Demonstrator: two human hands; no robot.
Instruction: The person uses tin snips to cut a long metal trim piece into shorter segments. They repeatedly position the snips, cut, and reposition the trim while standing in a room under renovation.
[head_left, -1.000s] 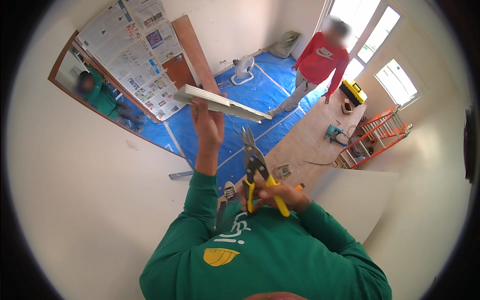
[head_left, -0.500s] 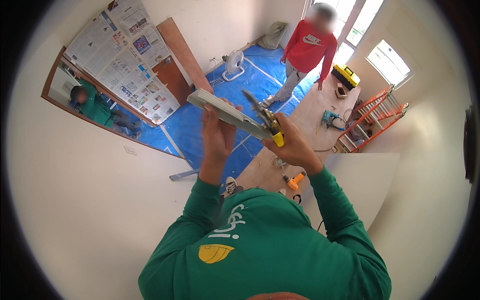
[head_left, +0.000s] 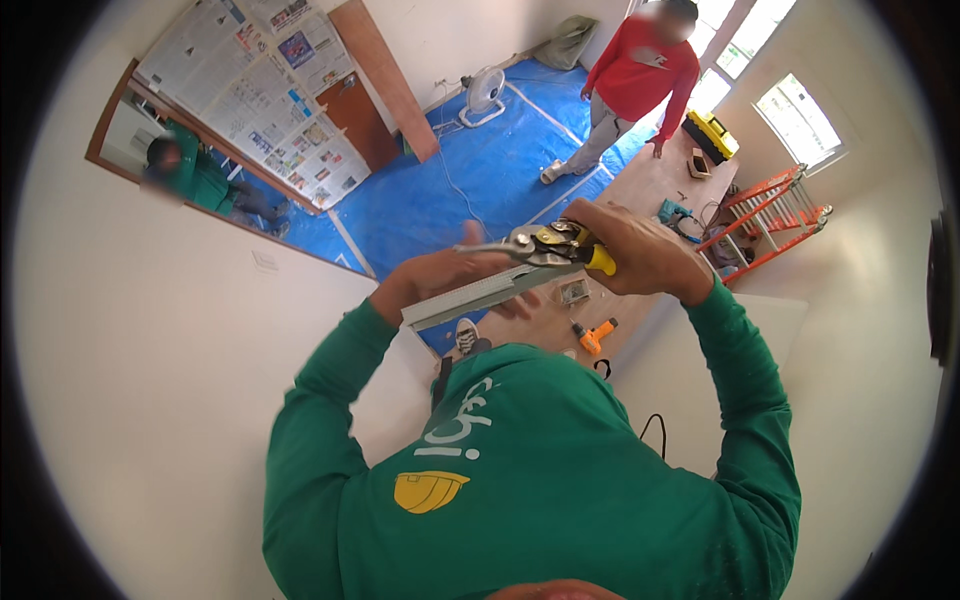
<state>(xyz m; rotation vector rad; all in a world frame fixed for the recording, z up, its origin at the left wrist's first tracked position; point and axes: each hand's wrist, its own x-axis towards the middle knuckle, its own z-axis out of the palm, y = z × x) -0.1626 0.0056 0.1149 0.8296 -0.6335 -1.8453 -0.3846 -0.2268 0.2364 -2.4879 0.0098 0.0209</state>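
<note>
Yellow-handled tin snips (head_left: 548, 246) are gripped in my right hand (head_left: 650, 252), their grey blades pointing left. Just below them, a pale grey metal channel (head_left: 470, 298) slants up to the right, its right end close against the snips and my right hand. Behind the channel is my left hand (head_left: 440, 272), blurred, with fingers apart showing above and below it. Whether the left palm touches the channel is hidden.
A person in a red top (head_left: 648, 70) stands on blue floor sheeting (head_left: 400, 215). An orange drill (head_left: 594, 336) lies on the brown board below. An orange ladder (head_left: 770, 220) and a yellow-black toolbox (head_left: 710, 137) are at right; a white fan (head_left: 485, 95) stands farther off.
The channel has come closer to me and now tilts up to the right. The snips have swung to point left above it, and my left hand's fingers have spread from around the channel.
</note>
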